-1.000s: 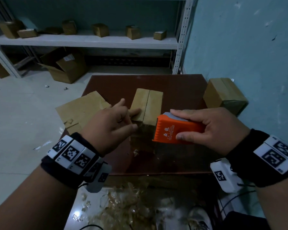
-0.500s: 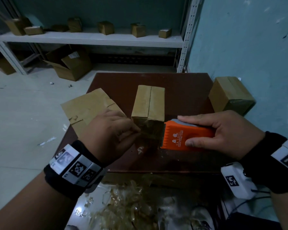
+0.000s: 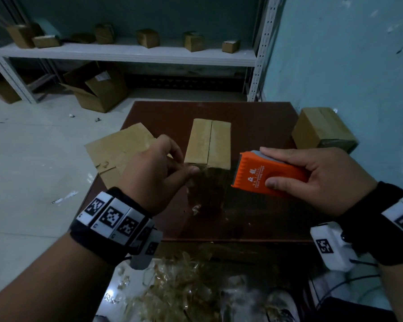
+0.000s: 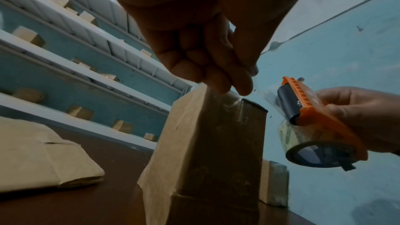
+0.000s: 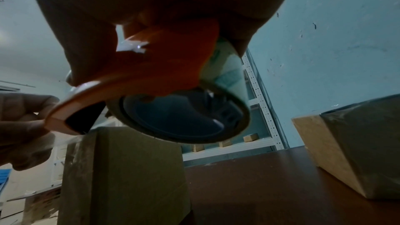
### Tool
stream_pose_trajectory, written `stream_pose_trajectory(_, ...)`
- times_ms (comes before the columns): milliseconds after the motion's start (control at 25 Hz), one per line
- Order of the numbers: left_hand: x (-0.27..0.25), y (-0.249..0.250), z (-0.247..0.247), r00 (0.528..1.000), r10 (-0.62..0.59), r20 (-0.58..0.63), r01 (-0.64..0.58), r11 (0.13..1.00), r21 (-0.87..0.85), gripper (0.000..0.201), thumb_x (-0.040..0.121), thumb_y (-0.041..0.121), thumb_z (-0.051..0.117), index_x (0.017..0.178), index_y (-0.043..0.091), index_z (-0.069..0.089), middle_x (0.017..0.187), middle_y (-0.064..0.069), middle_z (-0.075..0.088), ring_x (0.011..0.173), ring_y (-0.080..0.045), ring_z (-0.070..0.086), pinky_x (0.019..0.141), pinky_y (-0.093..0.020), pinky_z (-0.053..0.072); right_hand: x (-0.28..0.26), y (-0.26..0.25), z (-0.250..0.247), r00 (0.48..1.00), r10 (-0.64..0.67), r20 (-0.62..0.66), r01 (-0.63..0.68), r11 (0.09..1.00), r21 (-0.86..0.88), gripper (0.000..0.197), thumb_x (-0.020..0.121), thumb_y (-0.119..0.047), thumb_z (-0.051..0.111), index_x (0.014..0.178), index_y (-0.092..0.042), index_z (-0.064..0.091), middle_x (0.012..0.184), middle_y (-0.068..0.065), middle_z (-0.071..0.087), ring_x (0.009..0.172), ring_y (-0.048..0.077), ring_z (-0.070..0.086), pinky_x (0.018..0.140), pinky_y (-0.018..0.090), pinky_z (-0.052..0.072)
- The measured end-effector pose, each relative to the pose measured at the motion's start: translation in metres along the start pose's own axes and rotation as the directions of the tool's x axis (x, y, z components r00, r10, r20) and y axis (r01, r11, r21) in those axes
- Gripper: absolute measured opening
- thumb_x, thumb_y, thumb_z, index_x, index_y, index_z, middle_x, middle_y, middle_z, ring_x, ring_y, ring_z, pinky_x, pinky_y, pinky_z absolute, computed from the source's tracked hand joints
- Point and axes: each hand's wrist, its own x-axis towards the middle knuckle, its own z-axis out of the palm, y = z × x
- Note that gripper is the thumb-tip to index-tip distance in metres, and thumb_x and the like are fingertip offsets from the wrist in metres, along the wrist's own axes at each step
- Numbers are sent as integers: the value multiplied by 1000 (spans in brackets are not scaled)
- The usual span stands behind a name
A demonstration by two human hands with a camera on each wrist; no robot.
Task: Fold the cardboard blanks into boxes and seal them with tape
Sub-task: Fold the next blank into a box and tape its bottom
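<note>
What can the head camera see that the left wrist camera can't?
Only the head view shows the seam along the top of the folded box, the wristbands and the tape scraps below the table. Only the left wrist view shows the clear tape pinched by the left hand and the tape roll. Both show the orange dispenser in the right hand and the flat blank.

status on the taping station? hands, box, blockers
Left hand pinches tape end at box near top edge. Right hand grips orange dispenser beside box. Top seam untaped. No blockers seen.
</note>
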Motion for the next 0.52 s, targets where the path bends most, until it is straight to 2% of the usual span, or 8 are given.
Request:
stream_pose_trajectory(80,5,0,3,1000,-8,-18,10,996,86,34,88,41,75,90,34,43,64,19,68,66,9,65,54,-10,44,3,0,5,1000,16,-5,-17,999,-44,73,77,-74,57,146,-49,52,127,-32,52,107,-11,57,89,6,40)
stream_pose_trajectory(160,8,-1,8,999,-38,-20,41,988,148,33,89,45,73,95,32,43,68,14,70,65,2,65,51,-14,38,6,0,10,999,33,-1,-33,996,-81,76,78,-77,53,148,-49,49,127,-29,53,110,-4,58,91,15,46)
stream_pose_trajectory(240,9,-1,10,995,-95,-30,99,971,216,35,89,52,70,99,31,44,66,9,67,63,-6,63,51,-21,37,9,2,14,999,43,-8,-43,992,-117,76,80,-78,50,150,-48,46,134,-22,61,112,2,62,96,27,53)
stream_pose_trajectory(280,10,1,9,992,-112,-56,122,957,261,37,87,56,69,98,31,45,63,8,63,59,-9,60,50,-26,38,10,3,15,999,46,-11,-48,989,-138,77,80,-79,49,151,-48,45,136,-17,64,112,3,62,97,30,53)
stream_pose_trajectory(360,11,1,6,990,-19,-136,66,934,351,38,82,55,74,94,28,50,67,9,57,62,-14,55,58,-34,44,12,4,16,998,57,-10,-58,987,-148,76,82,-79,47,151,-48,45,138,-14,64,112,1,59,97,28,51)
stream_pose_trajectory(440,15,-2,5,971,168,-169,-98,929,358,31,80,41,81,97,26,61,89,6,63,84,-18,59,76,-43,50,13,6,17,999,54,-8,-55,987,-151,75,85,-81,48,151,-46,46,140,-14,64,116,3,61,98,30,52)
stream_pose_trajectory(520,21,-6,11,965,249,-84,-216,933,288,39,83,35,81,117,22,69,128,0,67,125,-23,58,105,-47,47,15,8,18,999,49,-7,-49,985,-163,76,85,-82,47,152,-46,46,141,-14,63,119,7,63,101,33,54)
